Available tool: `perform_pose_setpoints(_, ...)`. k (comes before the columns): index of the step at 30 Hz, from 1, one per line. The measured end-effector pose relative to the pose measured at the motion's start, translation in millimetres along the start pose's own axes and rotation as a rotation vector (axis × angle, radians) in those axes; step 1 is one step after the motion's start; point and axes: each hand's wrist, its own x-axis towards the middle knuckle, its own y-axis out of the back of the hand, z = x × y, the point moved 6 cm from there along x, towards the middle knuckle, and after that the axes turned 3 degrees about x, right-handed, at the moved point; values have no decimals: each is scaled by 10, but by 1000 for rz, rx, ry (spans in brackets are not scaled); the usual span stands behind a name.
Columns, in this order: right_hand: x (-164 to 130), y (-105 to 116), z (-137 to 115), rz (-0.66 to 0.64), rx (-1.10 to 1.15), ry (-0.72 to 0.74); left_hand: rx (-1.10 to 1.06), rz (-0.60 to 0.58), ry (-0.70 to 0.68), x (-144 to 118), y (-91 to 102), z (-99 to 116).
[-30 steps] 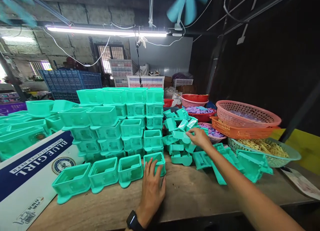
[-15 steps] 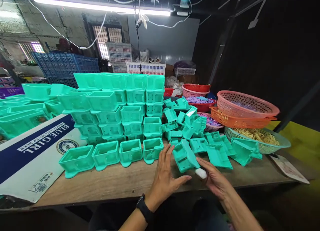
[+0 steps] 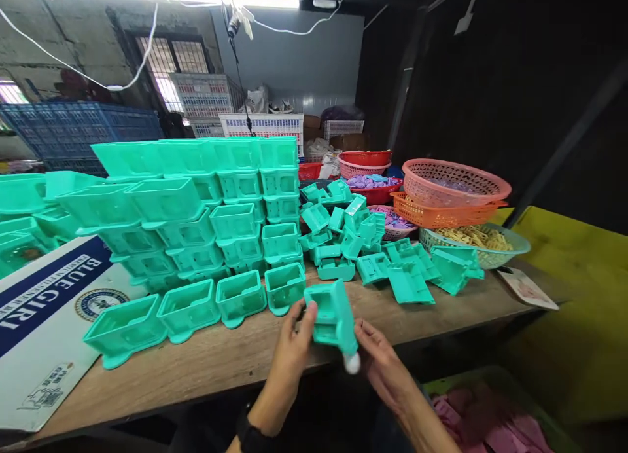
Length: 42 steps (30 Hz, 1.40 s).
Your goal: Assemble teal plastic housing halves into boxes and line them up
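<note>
Both hands hold one teal plastic box part in front of the table's near edge. My left hand grips its left side, with a dark watch on the wrist. My right hand supports its right and lower side, where a small white piece sticks out. A row of teal box parts stands on the wooden table just beyond my left hand. Behind that row rises a tall stack of the same parts. A loose heap of teal pieces lies to the right.
A white and blue "BLUE GIRL" carton lies flat at the left. Orange and red baskets and a green basket of yellowish pieces sit at the table's right end. A green bin with pink items is below right.
My right hand brought a teal part from the heap toward me, and my left hand left the front row and took hold of it. The view has tilted down and left.
</note>
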Motion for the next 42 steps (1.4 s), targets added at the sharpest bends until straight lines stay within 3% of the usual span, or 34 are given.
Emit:
perform_pose_setpoints(3,-86,-94,-166,-124,-523,241,126,-88,-13,48,130,232)
perform_pose_setpoints(6,-171,-166,-245,-176,-1102,564,400,-270,-243,10,98,401)
perform_pose_setpoints(9,-164,-146,-239,-163,-1340,691,529,-371,-465,-105,6,330)
perform_pose_setpoints(12,-59,-103,-335,-179,-1565,713,669,-337,-618,-176,-48,171)
perform_pose_setpoints(14,97,-6,-564,-125,-1673,706,863,-318,-683,-181,-96,106)
perform_pose_setpoints(19,698,493,-1409,219,-1878,612,1326,-495,-607,-109,-268,73)
perform_pose_setpoints(21,857,676,-1624,283,-1953,551,1305,-519,-630,-110,-302,114)
perform_pose_setpoints(24,866,842,-1753,295,-2025,509,1100,-405,-683,-121,-196,117)
perform_pose_setpoints(28,565,967,-1713,436,-2014,496,812,-266,-591,-87,159,-87)
perform_pose_setpoints(31,234,1021,-1499,717,-1915,444,670,-353,-426,8,294,-239)
perform_pose_setpoints(33,34,964,-1216,815,-1867,403,611,-445,-331,85,283,-283)
perform_pose_setpoints(36,-160,759,-769,845,-1819,396,561,-497,-282,156,197,-290)
perform_pose_setpoints(39,-206,556,-529,873,-1714,434,555,-408,-333,121,120,-312)
perform_pose_setpoints(42,-143,429,-468,949,-1631,442,589,-252,-382,14,83,-380)
